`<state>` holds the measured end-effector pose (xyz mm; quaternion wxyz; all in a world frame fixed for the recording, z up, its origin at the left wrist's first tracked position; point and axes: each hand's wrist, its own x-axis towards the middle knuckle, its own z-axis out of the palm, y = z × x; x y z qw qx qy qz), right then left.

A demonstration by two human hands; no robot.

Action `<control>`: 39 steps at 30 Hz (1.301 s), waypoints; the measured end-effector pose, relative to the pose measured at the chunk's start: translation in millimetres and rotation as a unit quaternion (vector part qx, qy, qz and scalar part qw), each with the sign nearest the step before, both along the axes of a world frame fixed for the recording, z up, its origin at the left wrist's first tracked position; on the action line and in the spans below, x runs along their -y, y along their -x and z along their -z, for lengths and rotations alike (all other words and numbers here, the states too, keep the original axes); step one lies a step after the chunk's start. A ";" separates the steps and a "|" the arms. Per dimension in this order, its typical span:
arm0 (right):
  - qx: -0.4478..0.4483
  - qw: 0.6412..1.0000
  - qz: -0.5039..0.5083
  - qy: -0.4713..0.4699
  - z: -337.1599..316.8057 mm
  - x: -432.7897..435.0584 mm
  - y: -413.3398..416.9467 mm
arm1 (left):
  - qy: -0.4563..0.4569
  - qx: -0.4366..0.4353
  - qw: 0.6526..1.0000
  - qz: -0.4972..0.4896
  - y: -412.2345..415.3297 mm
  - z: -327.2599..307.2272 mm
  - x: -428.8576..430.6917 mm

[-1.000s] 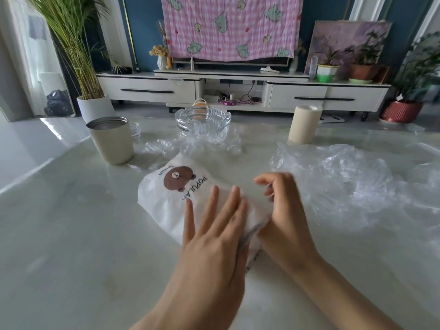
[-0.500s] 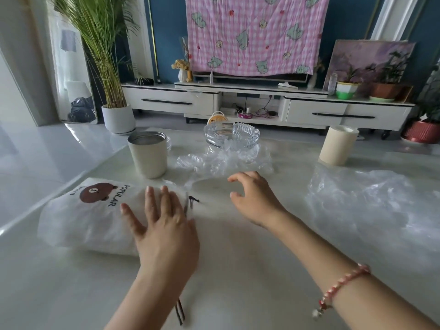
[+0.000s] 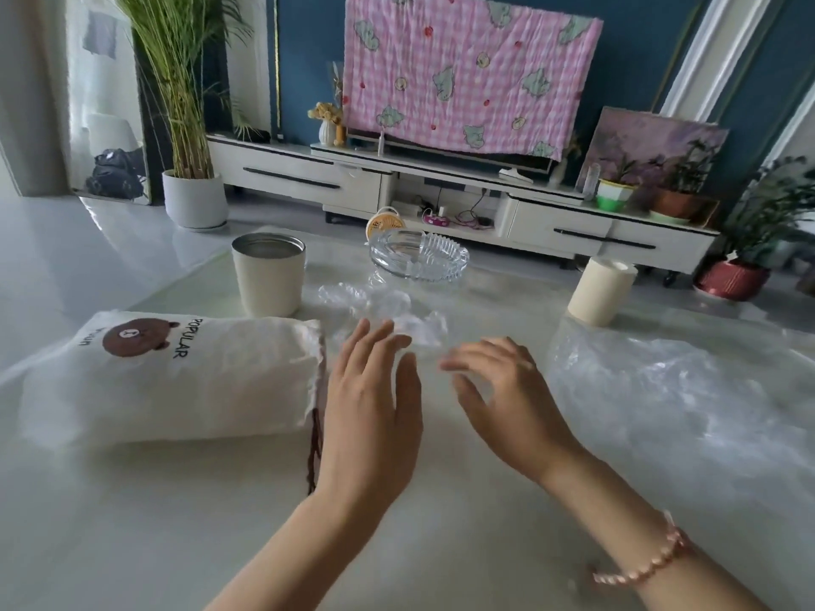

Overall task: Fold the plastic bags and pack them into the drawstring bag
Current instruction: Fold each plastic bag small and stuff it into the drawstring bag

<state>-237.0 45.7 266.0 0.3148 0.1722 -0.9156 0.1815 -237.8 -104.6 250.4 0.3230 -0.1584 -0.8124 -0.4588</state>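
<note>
A white drawstring bag with a brown bear print and the word POPULAR lies on its side at the left of the table, bulging, its brown cord trailing from the mouth. My left hand hovers just right of the bag's mouth, fingers straight and spread, holding nothing. My right hand is beside it, fingers loosely bent and empty. A small crumpled clear plastic bag lies just beyond both hands. A large clear plastic bag spreads over the right of the table.
A cream tumbler stands behind the drawstring bag. A glass ashtray sits at the far middle and a cream roll at the far right. The table's left edge runs close to the bag.
The drawstring bag went from under both hands to lying at the left. My left hand has lifted off it and moved right; both hands now reach toward the small clear bag.
</note>
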 end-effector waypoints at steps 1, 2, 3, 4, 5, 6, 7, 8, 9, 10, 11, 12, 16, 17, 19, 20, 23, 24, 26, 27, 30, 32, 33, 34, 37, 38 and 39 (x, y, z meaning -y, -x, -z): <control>0.022 0.999 -0.038 -0.018 2.3 -6.0 -27.1 | -0.017 0.019 1.000 0.011 -4.4 0.1 -3.7; 0.047 0.996 -0.066 -0.041 6.6 -10.7 -53.1 | -0.031 0.038 0.999 0.017 -8.5 0.4 -6.3; 0.068 0.993 -0.087 -0.042 9.7 -13.3 -70.7 | -0.034 0.059 0.997 0.026 -8.0 -2.1 -5.5; 0.096 0.990 -0.099 -0.038 12.0 -18.9 -90.3 | -0.034 0.081 0.996 0.034 -11.8 -1.0 -8.4; 0.119 0.987 -0.103 -0.024 11.9 -23.8 -103.4 | -0.032 0.097 0.994 0.040 -13.9 -1.3 -10.5; 0.138 0.985 -0.100 0.011 10.0 -27.5 -111.6 | -0.022 0.102 0.993 0.049 -15.4 -1.6 -11.3; 0.159 0.981 -0.085 0.071 5.4 -29.7 -115.2 | -0.006 0.110 0.992 0.062 -16.5 -1.4 -12.1; 0.173 0.972 -0.060 0.147 2.6 -32.9 -115.7 | 0.022 0.121 0.989 0.080 -19.3 -1.6 -13.1; 0.166 0.962 -0.023 0.215 0.9 -34.3 -111.9 | 0.055 0.136 0.984 0.106 -21.1 -1.9 -13.3; 0.147 0.957 0.023 0.250 1.5 -34.9 -105.7 | 0.094 0.147 0.976 0.130 -21.6 -0.1 -13.6; 0.134 0.958 0.063 0.244 2.2 -33.3 -98.7 | 0.140 0.150 0.967 0.149 -21.3 2.2 -15.3; 0.137 0.962 0.083 0.220 3.5 -29.6 -91.9 | 0.196 0.149 0.955 0.162 -20.5 5.1 -19.1; 0.223 0.971 0.053 0.074 23.8 -2.7 -65.8 | 0.370 0.198 0.894 0.155 -16.3 19.0 -20.2; 0.248 0.967 0.055 0.020 27.2 -0.9 -64.5 | 0.404 0.218 0.877 0.140 -16.1 21.0 -19.3; 0.274 0.954 0.090 -0.079 29.7 -6.9 -65.9 | 0.446 0.253 0.851 0.115 -13.8 22.8 -17.9; 0.263 0.951 0.112 -0.122 28.7 -11.0 -68.4 | 0.452 0.269 0.844 0.107 -12.7 21.6 -16.5; 0.194 0.956 0.163 -0.146 21.2 -14.4 -82.2 | 0.424 0.279 0.858 0.076 -13.6 15.3 -10.4; 0.184 0.956 0.180 -0.141 15.0 -14.7 -84.8 | 0.412 0.254 0.873 0.053 -14.6 12.8 -9.2; 0.178 0.961 0.190 -0.096 4.4 -22.7 -88.3 | 0.352 0.183 0.918 0.005 -19.3 9.4 -8.5; 0.164 0.966 0.190 -0.057 0.3 -28.2 -89.2 | 0.306 0.144 0.941 -0.012 -22.0 10.4 -9.3; 0.081 0.977 0.178 0.084 -0.4 -41.1 -87.5 | 0.222 0.051 0.974 0.013 -35.0 13.6 -20.9; 0.042 0.975 0.133 0.176 5.1 -41.7 -79.6 | 0.233 0.036 0.970 0.061 -40.8 15.2 -31.5; 0.039 0.976 0.105 0.186 9.4 -38.9 -73.7 | 0.257 0.042 0.962 0.084 -40.9 17.0 -36.0; 0.049 0.979 0.078 0.180 13.0 -34.6 -66.4 | 0.299 0.061 0.947 0.103 -39.7 17.9 -39.8; 0.161 0.982 -0.005 0.101 24.7 -19.1 -44.5 | 0.439 0.149 0.880 0.106 -31.7 24.2 -40.1; 0.195 0.979 -0.005 0.053 29.7 -17.7 -39.5 | 0.457 0.181 0.865 0.098 -28.9 26.6 -39.5; 0.228 0.973 0.014 0.005 34.3 -20.3 -35.7 | 0.461 0.209 0.858 0.085 -26.7 27.5 -38.9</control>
